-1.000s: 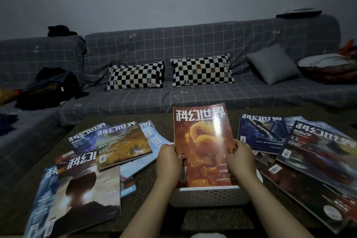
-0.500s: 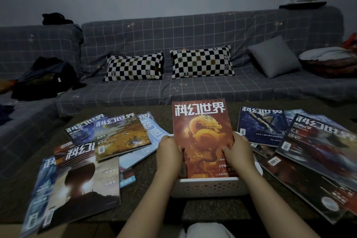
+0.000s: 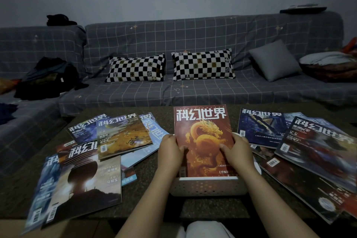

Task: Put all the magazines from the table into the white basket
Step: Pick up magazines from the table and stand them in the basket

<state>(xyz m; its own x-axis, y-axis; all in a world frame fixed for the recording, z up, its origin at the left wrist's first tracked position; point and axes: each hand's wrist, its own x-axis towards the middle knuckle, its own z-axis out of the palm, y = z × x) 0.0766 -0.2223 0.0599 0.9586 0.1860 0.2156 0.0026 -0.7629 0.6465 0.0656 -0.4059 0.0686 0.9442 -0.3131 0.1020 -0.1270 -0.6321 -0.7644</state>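
Note:
A red magazine with a gold dragon (image 3: 202, 137) stands tilted in the white perforated basket (image 3: 208, 186) at the table's near middle; its lower edge is hidden behind the basket's front wall. My left hand (image 3: 171, 152) grips its left edge and my right hand (image 3: 236, 153) its right edge. Several magazines lie spread on the left, among them a yellow-covered one (image 3: 123, 135) and a dark one with a sphere (image 3: 87, 181). On the right lie several more, including a blue one (image 3: 260, 127) and a red-blue one (image 3: 320, 147).
The dark table (image 3: 212, 208) stands in front of a grey checked sofa (image 3: 193, 92) with two chequered pillows (image 3: 135, 67), a grey cushion (image 3: 274, 60) and a heap of dark clothes (image 3: 48, 77). My lap shows below the table's near edge.
The dragon magazine has sunk lower into the basket and leaned back, with both hands sliding down along its edges. The view has tilted slightly.

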